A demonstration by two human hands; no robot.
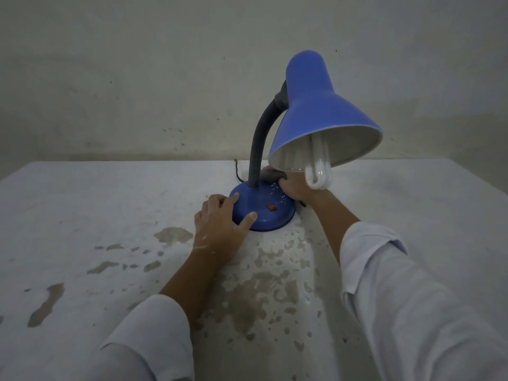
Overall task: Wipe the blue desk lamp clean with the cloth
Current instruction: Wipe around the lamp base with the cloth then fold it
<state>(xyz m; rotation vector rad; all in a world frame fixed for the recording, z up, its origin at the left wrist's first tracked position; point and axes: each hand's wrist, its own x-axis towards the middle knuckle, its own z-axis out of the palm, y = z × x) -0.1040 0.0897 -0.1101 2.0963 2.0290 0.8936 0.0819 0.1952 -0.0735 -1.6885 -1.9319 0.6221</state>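
Here, the blue desk lamp with a round metal base (262,209) stands on the worn white counter (110,215), toward its far edge, right of centre. Its dark grey gooseneck (259,141) rises from the far side of the base and bends right to a blue cone shade (316,105), which tilts toward me and to the right. A white folded tube bulb (319,171) pokes out below the shade's rim. A small red switch (270,207) sits on the near side of the base.

My left hand (220,224) lies on the counter against the left edge of the base, fingers loosely spread, forefinger and thumb touching the blue rim; it braces rather than grips, nothing held in it.

My right hand (297,189) reaches under the shade to the far right side of the base. It is clenched around a small dark grey cloth (270,176), only a scrap of which shows between the gooseneck and my knuckles, pressed to the base top. Pale specks lie on the base just beside the cloth.

A thin dark cord (237,169) trails off behind the base on the left. Both my white sleeves (398,298) are pushed up the forearms. Counter surface is blotched with brownish patches where the white coat has flaked, mostly near me. Plain stained wall (165,78) beyond.
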